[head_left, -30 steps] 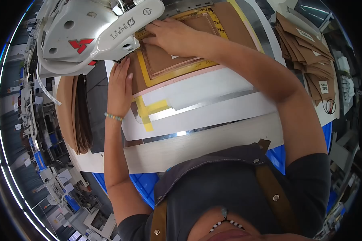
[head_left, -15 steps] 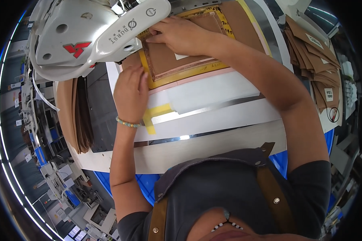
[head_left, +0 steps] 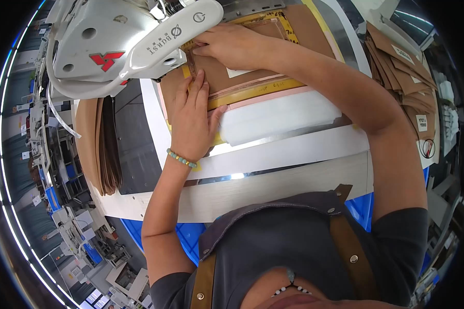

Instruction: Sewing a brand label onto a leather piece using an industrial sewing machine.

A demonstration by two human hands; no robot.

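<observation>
Left hand (head_left: 193, 119) moved right, over yellow frame (head_left: 255, 92); brown panel (head_left: 219, 81) inside.

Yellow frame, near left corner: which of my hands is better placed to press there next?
Your left hand, I'd judge: it lies over that corner of the yellow frame, while your right hand is farther off.

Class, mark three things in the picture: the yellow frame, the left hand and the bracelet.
Yellow frame (head_left: 252, 93): head view, on its bar nearest the person.
Left hand (head_left: 193, 119): head view, on the back.
Bracelet (head_left: 182, 158): head view, on its beads.
</observation>
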